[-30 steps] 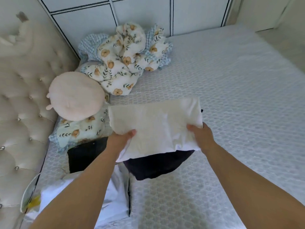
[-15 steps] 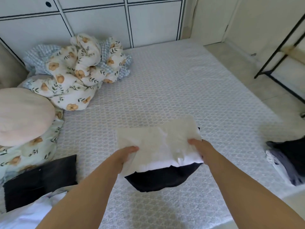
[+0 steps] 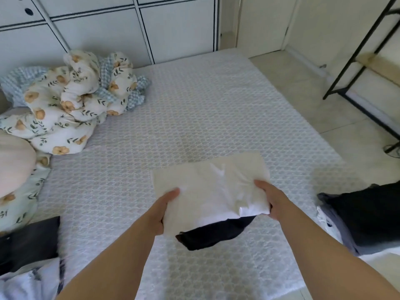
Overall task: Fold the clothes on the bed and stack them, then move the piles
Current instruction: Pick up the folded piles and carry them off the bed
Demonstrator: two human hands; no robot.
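pile: folded white garment (image 3: 212, 189) on top, black garment (image 3: 214, 233) under, held above the bed (image 3: 194, 118)
left hand (image 3: 165, 210): I grip pile's left edge
right hand (image 3: 273, 199): I grip right edge
far left: floral quilt (image 3: 71, 102) bunched
right edge: dark clothes (image 3: 365, 215)

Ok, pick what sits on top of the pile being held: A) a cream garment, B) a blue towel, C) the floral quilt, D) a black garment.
A: the cream garment lies uppermost, with the black garment sagging beneath it, between the left hand and right hand.
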